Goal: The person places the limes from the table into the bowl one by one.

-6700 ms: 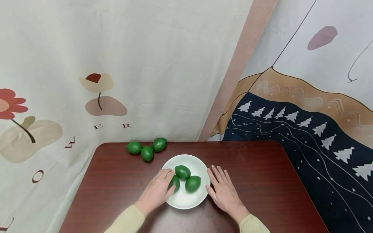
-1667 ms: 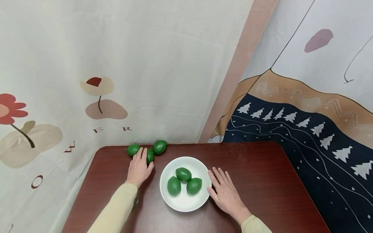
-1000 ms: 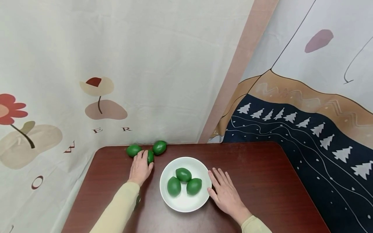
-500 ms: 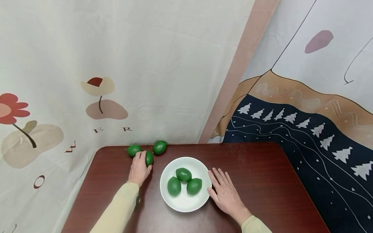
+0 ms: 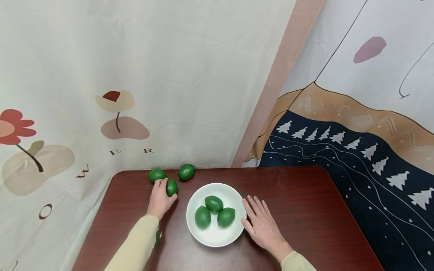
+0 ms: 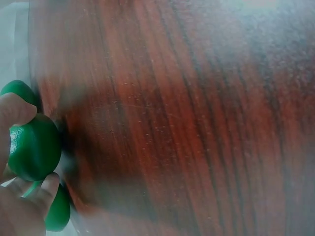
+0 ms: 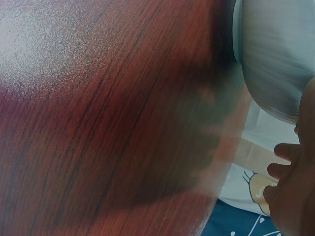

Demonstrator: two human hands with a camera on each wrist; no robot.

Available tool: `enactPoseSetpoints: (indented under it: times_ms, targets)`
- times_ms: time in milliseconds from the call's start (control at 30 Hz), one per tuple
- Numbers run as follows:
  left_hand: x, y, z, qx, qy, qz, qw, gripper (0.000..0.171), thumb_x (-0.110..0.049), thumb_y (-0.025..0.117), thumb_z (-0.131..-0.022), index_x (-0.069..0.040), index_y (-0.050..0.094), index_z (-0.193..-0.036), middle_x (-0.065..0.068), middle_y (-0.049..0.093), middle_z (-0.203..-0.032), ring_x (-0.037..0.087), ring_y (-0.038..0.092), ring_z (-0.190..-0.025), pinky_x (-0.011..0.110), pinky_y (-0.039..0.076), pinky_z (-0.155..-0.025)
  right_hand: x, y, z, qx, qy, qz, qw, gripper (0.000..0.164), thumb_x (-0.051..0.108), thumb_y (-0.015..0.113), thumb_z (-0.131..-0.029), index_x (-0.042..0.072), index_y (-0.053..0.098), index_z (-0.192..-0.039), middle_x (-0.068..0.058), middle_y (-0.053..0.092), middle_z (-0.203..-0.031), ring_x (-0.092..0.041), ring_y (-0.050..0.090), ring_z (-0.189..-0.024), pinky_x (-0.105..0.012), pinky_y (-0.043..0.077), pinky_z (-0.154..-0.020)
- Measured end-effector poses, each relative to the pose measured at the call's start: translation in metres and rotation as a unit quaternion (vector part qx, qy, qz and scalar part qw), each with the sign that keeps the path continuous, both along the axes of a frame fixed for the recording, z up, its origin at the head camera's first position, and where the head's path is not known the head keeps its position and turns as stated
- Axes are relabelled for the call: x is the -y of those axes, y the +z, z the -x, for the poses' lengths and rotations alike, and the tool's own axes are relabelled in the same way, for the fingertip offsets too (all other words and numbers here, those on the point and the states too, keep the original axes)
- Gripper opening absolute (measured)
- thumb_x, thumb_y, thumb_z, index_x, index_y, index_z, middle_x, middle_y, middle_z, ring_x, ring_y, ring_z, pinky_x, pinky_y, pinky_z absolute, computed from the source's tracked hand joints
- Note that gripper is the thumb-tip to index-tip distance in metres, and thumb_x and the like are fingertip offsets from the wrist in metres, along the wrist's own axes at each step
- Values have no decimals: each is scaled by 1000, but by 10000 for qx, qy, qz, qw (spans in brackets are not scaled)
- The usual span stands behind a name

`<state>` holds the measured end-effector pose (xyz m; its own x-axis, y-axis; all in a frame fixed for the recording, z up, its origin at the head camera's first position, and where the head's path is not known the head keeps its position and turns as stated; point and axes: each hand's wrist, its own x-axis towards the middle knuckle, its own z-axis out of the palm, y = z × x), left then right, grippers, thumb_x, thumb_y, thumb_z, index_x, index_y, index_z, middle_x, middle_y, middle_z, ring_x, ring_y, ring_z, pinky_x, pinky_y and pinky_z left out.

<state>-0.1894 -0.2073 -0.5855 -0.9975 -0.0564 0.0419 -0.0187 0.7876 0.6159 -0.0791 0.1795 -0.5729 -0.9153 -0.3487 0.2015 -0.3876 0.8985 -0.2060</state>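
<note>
My left hand grips a green lime at the back left of the table. In the left wrist view the thumb lies on one side of that lime and the fingers on the other. Two more limes are close by: one just beyond the fingertips, another to the right. A white bowl stands at the centre with three limes inside. My right hand rests against the bowl's right side, its fingers straight; the right wrist view shows them beside the bowl wall.
The dark red wooden table has rounded back corners. Behind it hangs a pale printed curtain, and a navy cloth with white trees covers the right side.
The left hand has gone from the bowl to the limes at the back left. It now grips the middle one, drawn slightly toward me. The right hand stays at the bowl.
</note>
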Motion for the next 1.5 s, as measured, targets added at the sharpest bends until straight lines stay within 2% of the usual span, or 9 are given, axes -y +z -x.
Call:
enactPoseSetpoints:
  times_ms: [333, 867, 1033, 1333, 1500]
  targets:
    - [4, -5, -5, -96, 108, -259, 9996, 74, -15, 76, -85, 5, 45, -149, 23, 41, -146, 47, 51, -127, 62, 45, -105, 0, -1, -1, -100, -20, -7, 9999, 64, 39, 57, -103, 8, 44, -157, -18, 44, -159, -39, 38, -149, -58, 32, -119]
    - [7, -8, -23, -359, 95, -385, 9986, 71, -14, 79, -84, 5, 49, -146, 24, 45, -142, 45, 52, -126, 60, 45, -106, 0, 0, -1, -144, 14, 64, 9999, 64, 39, 57, -103, 8, 43, -157, -18, 44, -159, -40, 39, -148, -57, 31, -119]
    - [5, -7, -29, -449, 94, -397, 9982, 71, -14, 80, -83, 6, 51, -145, 24, 47, -140, 45, 54, -124, 61, 47, -104, 0, -1, -1, -150, 15, 106, 9998, 64, 38, 58, -103, 8, 44, -157, -18, 45, -159, -40, 39, -148, -58, 32, -119]
    - [2, -2, -36, -333, 15, -429, 9985, 73, -16, 79, -83, 2, 49, -147, 21, 46, -142, 43, 54, -125, 59, 47, -105, 0, -1, -2, -47, -8, 65, 10000, 64, 40, 57, -104, 9, 43, -158, -17, 43, -160, -38, 38, -149, -56, 29, -121]
    - [-2, 0, -38, -493, -51, -418, 9979, 74, -15, 81, -82, 2, 51, -147, 20, 48, -141, 42, 56, -123, 59, 48, -102, 0, 0, 0, 1, -26, 15, 10000, 64, 40, 56, -104, 9, 42, -158, -17, 42, -161, -39, 37, -150, -57, 29, -121]
